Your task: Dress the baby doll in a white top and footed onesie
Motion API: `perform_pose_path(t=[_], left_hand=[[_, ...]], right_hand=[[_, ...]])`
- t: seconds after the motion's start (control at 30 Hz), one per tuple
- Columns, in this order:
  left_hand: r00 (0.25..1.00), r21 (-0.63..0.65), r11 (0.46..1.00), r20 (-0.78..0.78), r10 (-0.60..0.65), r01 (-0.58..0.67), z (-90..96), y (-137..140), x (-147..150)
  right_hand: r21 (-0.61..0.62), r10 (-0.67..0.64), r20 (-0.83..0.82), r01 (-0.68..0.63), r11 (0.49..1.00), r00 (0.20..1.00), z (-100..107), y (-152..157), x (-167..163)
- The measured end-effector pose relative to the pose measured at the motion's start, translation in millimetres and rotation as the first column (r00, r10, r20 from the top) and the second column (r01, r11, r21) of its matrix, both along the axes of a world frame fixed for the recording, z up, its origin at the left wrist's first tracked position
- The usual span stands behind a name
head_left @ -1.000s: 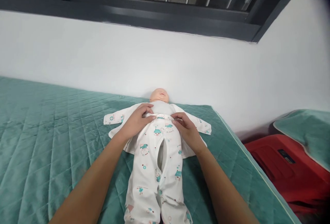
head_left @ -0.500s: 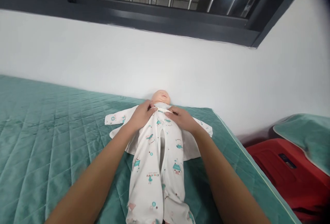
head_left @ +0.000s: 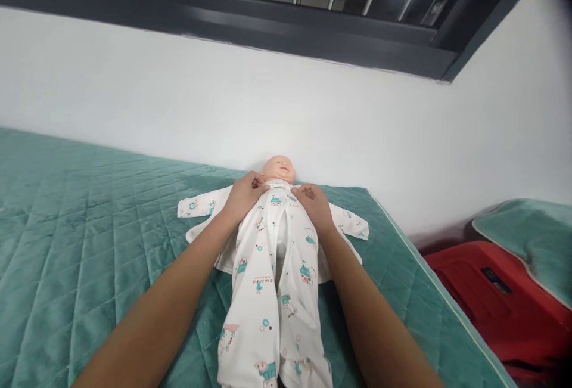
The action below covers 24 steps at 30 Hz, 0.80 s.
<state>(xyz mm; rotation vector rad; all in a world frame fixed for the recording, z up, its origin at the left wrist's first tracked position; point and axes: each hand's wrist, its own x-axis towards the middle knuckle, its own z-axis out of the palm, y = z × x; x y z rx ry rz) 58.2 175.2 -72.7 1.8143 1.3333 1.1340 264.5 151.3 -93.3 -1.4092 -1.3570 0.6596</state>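
A baby doll (head_left: 279,168) lies on its back, its head towards the wall. White printed trousers (head_left: 259,269) cover its legs and reach up to the chest. Under them is a white printed top (head_left: 351,221), its sleeves spread to both sides. My left hand (head_left: 245,197) pinches the trousers' waistband at its left end, just below the doll's head. At the right end of the same waistband, my right hand (head_left: 315,204) has thumb and fingers closed on the cloth. The doll's arms and feet are hidden.
A green quilted cover (head_left: 89,245) lies beneath the doll, its edge running down on the right. Beyond that edge are a red plastic object (head_left: 482,292) and green cloth (head_left: 531,239). A white wall (head_left: 179,96) with a dark-framed window (head_left: 286,24) rises behind.
My right hand has shifted slightly and its fingers now pinch the waistband's edge. The trousers lie a little differently, with the waistband spread flatter across the chest. My left hand has barely moved.
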Motion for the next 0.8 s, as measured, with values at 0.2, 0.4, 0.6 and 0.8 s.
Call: perform_pose_path(t=[0.2,0.4,0.6,0.8], left_hand=[[0.998,0.104,0.995,-0.056,0.011,-0.005,-10.0,-18.8,-14.8],[0.997,-0.021,0.997,-0.03,0.078,-0.078,-31.0,-42.4,-34.3],[0.992,-0.194,0.979,-0.097,-0.077,0.057,-22.6,-53.5,-48.0],[0.975,-0.35,0.916,0.171,-0.144,0.197,-8.2,-58.6,-46.9]], right_hand=[[0.071,-0.006,-0.051,0.01,0.997,0.999,-12.1,-34.4,2.2],[0.019,-0.166,0.043,0.165,0.986,0.985,-20.3,-68.1,7.1],[-0.113,-0.053,0.103,0.065,0.991,0.993,-19.5,-72.2,21.6],[-0.19,0.221,-0.113,-0.239,0.952,0.969,-14.7,-67.5,28.9]])
